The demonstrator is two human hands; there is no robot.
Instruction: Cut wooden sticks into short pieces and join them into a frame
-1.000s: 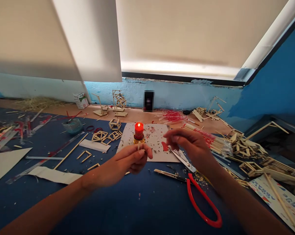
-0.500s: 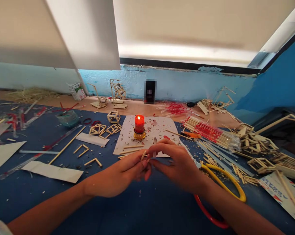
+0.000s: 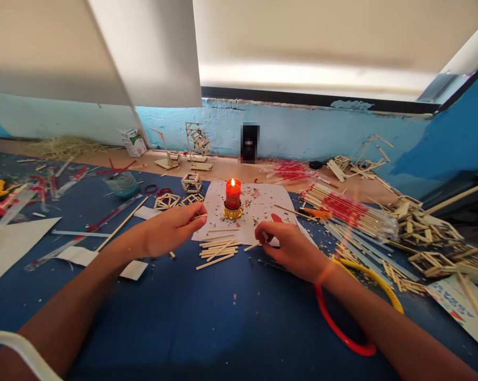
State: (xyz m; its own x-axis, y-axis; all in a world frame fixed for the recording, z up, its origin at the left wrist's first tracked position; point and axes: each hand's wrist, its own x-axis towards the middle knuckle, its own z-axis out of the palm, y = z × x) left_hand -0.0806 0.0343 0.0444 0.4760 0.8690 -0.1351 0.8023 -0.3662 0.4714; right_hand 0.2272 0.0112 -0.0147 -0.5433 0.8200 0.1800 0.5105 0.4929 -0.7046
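My left hand [image 3: 175, 226] is closed in a pinch on a short wooden stick [image 3: 201, 216], left of the lit red candle [image 3: 233, 197]. The candle burns upright in a small gold holder [image 3: 233, 212]. My right hand [image 3: 284, 246] has its fingers curled together around a small translucent strip [image 3: 265, 236], right of the candle and near the sheet's front edge. By its fingertips is a wooden stick [image 3: 252, 246]; I cannot tell whether they touch it. Between my hands lies a loose pile of wooden sticks [image 3: 219, 248].
The candle stands on a speckled white sheet [image 3: 215, 198]. Small stick frames [image 3: 192, 182] stand behind my left hand. To the right are bagged sticks [image 3: 342, 209], an orange-handled tool [image 3: 316, 212] and yellow-and-red tool handles [image 3: 344, 346]. A glass bowl [image 3: 122, 185] sits at the left.
My hands were together in front of the sheet and are now apart. The left moved left with a stick, the right slightly right. The stick pile between them has come into view.
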